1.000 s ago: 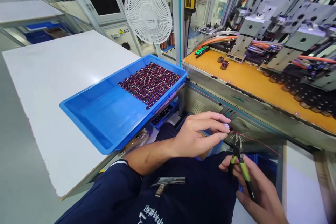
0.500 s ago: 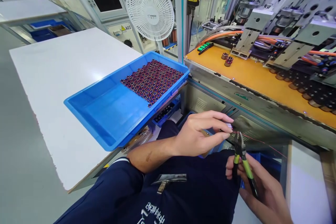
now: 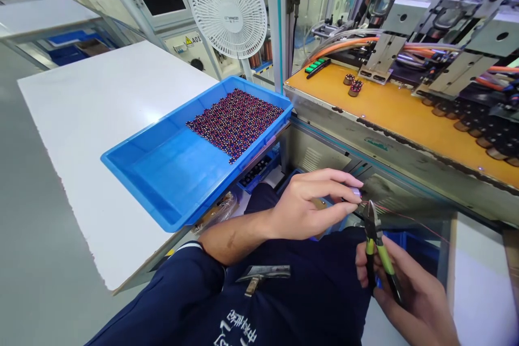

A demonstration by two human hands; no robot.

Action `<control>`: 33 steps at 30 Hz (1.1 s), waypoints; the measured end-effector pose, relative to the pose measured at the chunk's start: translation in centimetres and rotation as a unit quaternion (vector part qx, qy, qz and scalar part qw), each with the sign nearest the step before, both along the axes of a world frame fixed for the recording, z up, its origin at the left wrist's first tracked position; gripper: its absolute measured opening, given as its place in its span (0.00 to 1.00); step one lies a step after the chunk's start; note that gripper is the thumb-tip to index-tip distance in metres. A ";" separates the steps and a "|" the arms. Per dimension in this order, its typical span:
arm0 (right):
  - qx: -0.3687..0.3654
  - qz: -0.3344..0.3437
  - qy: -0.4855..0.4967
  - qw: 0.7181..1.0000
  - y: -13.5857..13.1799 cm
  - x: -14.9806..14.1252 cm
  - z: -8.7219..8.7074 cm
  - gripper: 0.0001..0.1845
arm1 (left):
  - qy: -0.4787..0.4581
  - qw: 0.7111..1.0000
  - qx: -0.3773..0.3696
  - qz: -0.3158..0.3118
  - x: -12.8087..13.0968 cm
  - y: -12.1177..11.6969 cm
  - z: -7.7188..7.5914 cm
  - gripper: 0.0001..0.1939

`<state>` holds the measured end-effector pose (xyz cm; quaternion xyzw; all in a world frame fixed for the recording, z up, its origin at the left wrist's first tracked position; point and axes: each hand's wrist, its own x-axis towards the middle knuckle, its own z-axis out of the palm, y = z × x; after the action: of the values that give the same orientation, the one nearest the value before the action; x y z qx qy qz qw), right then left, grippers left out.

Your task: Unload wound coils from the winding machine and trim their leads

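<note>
My left hand (image 3: 314,203) pinches a small wire-wound coil (image 3: 356,192) between thumb and fingers, above my lap. A thin red wire (image 3: 399,213) runs from the coil off to the right. Closed around the green-and-black handles of wire cutters (image 3: 380,259) is my right hand (image 3: 413,292). The cutters point up, with their jaw tips beside the wire close to the coil; whether the jaws touch the wire I cannot tell. At the left, a blue tray (image 3: 141,178) holds many small coils (image 3: 239,121) packed tightly in its far half.
The tray rests on a white table (image 3: 101,86), with a white fan (image 3: 229,8) behind it. At the right stands a winding machine (image 3: 405,21) over an orange worktop (image 3: 389,102). Two loose coils (image 3: 353,86) sit on that top, and a row of coils (image 3: 474,127) lines the machine's side.
The view has shifted slightly. My left hand keeps its pinch on the coil, and the cutters in my right hand stay near the wire with their jaws looking closer together.
</note>
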<state>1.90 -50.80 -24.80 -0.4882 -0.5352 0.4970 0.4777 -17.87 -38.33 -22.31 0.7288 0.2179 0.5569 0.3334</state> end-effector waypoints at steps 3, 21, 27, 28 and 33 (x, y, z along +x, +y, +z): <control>0.003 -0.015 -0.012 1.000 0.0 0.2 -0.3 0.22 | -0.002 1.000 -0.001 -0.003 0.0 0.0 -0.1 0.03; -0.063 0.007 -0.074 0.995 -1.8 2.2 0.0 0.25 | -0.046 0.997 0.062 -0.031 0.2 0.4 -2.4 0.22; -0.037 0.039 -0.069 0.996 -1.3 2.4 -0.2 0.29 | -0.040 0.995 0.083 -0.037 0.2 0.2 -2.4 0.22; -0.034 0.048 -0.070 0.996 -1.3 2.5 -0.2 0.28 | -0.041 0.994 0.092 -0.041 0.1 0.2 -2.3 0.21; -0.062 0.031 -0.077 0.995 -1.4 2.0 0.3 0.27 | -0.032 0.993 0.097 -0.050 0.0 0.2 -2.1 0.19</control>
<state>3.91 -52.19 -24.51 -0.5365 -0.5536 0.5048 0.3884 -17.89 -38.13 -24.38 0.7500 0.1151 0.5807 0.2951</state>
